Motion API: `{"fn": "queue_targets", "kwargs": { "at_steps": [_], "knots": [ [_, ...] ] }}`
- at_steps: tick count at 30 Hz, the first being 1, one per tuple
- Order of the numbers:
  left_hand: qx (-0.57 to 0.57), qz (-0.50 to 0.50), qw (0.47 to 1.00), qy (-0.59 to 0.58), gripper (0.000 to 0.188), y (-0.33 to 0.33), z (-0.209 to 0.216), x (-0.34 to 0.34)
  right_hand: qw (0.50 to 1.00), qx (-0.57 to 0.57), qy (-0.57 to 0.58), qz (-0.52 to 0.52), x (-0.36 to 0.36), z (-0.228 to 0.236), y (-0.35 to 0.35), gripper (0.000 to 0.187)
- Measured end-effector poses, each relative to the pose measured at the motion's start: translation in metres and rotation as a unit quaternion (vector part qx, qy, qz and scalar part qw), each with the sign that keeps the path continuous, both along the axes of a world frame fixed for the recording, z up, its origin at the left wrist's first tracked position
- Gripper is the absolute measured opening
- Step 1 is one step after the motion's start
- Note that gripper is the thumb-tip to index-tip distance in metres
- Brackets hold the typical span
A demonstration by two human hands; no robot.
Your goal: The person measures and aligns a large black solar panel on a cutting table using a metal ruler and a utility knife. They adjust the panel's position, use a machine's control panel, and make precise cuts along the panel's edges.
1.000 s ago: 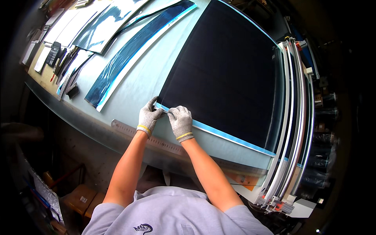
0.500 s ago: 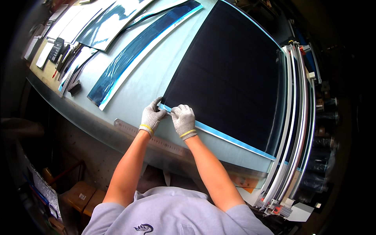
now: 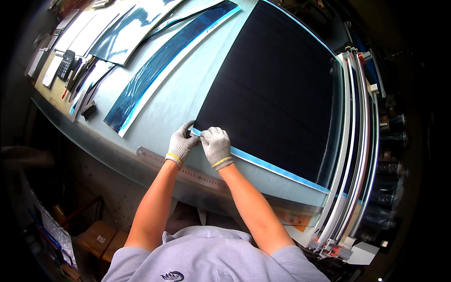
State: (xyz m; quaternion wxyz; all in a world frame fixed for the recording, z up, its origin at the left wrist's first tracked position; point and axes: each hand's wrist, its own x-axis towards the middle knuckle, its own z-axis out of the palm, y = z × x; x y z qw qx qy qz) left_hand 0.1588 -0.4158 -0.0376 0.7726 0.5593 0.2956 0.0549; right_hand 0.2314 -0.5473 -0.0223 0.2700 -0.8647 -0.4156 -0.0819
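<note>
A large black sheet (image 3: 272,94) with a light-blue and white edge strip (image 3: 277,168) lies on the pale table. Both my hands wear grey knit gloves with yellow cuffs. At the sheet's near left corner, my left hand (image 3: 181,143) is closed, thumb and fingers pinching the edge. Just to its right, my right hand (image 3: 216,144) is also closed, fingertips pinched on the blue edge strip. The exact grip under the fingertips is hidden. Below my hands a long steel ruler (image 3: 188,175) lies along the table's near edge, partly behind my forearms.
Metal rails (image 3: 354,141) cross the table's right side, over the sheet. Left of the sheet lies a blue film strip (image 3: 164,70) with a white border. Farther left are reflective sheets (image 3: 134,30), a calculator (image 3: 66,65) and a small black block (image 3: 88,110).
My hands stay closed at the same corner, drawn slightly closer together. The view has shifted a little; the sheet lies as before.
</note>
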Motion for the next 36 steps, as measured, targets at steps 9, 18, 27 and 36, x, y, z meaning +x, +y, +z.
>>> {"fn": "queue_targets", "kwargs": {
  "at_steps": [9, 18, 27, 36],
  "knots": [
    [0.018, -0.016, 1.0, 0.003, 0.061, 0.0, 0.006, 0.0, 1.0, 0.013, 0.017, -0.005, -0.001, -0.003, -0.002, 0.007],
    [0.005, 0.066, 0.991, 0.119, 0.04, -0.009, 0.018, 0.018, 0.998, 0.034, 0.056, -0.026, -0.011, 0.003, -0.01, 0.011],
    [0.03, 0.008, 0.993, 0.111, 0.025, 0.008, 0.01, 0.021, 0.423, 0.441, 0.752, -0.246, -0.049, 0.004, -0.16, 0.055],
    [0.087, -0.026, 0.99, 0.11, 0.017, 0.07, -0.032, -0.018, 0.208, 0.701, 0.483, -0.481, -0.019, -0.052, -0.424, 0.024]
  ]
}}
